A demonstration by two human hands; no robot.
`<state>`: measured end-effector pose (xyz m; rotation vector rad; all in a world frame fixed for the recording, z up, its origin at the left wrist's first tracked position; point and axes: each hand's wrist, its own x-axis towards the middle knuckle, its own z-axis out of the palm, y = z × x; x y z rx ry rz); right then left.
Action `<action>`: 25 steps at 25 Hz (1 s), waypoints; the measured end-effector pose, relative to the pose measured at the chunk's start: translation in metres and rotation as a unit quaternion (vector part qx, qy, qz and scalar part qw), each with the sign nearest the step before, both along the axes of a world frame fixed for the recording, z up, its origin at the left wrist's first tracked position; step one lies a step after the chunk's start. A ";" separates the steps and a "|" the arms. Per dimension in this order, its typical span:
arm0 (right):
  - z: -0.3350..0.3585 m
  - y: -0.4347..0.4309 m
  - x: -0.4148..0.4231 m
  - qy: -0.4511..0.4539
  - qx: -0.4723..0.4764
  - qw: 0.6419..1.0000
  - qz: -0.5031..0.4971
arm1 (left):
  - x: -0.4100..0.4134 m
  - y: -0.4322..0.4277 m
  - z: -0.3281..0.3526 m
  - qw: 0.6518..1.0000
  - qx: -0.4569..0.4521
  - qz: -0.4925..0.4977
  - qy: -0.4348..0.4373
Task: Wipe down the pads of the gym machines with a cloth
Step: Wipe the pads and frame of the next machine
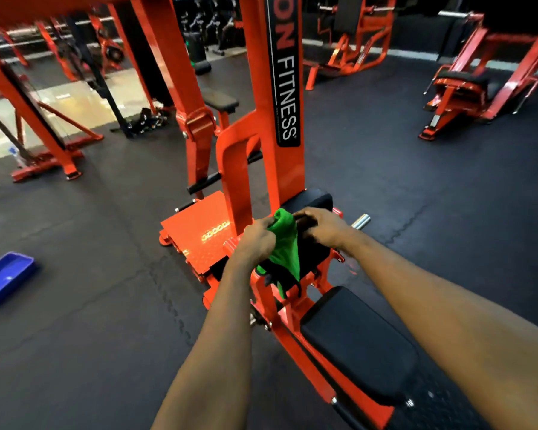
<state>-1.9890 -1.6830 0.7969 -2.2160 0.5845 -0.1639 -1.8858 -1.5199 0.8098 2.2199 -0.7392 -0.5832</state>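
Observation:
A green cloth (284, 243) hangs over the upright black chest pad (316, 200) of an orange machine (261, 119). My left hand (258, 238) grips the cloth at its upper left edge. My right hand (322, 226) curls over the top of the chest pad just right of the cloth, around a dark edge I cannot make out clearly. A black seat pad (357, 346) lies below my right forearm, nearer to me. A black strap dangles under the cloth.
An orange footplate (196, 234) sits left of the pad. A blue tray (5, 276) lies on the dark rubber floor at the left. More orange machines stand at the back left (44, 135) and the far right (485, 88). A chrome peg (361, 220) sticks out right of the pad.

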 end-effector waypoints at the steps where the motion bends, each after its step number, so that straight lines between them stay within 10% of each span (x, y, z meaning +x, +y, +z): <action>1: 0.007 0.012 -0.008 -0.011 0.032 0.999 -0.005 | -0.004 0.008 0.014 1.000 -0.016 -0.015 0.008; 9: 0.069 0.092 -0.082 -0.121 0.221 0.959 -0.130 | -0.059 0.059 0.072 0.975 -0.092 -0.183 0.083; 15: 0.067 0.103 -0.165 -0.154 0.141 0.953 -0.218 | -0.123 0.055 0.086 0.937 -0.064 -0.257 0.228; 20: 0.077 0.100 -0.251 -0.150 0.073 0.961 -0.221 | -0.171 0.034 0.082 0.964 -0.123 -0.233 0.023; 25: 0.086 0.089 -0.360 -0.180 0.103 0.957 -0.201 | -0.247 0.008 0.061 0.914 -0.008 -0.402 -0.054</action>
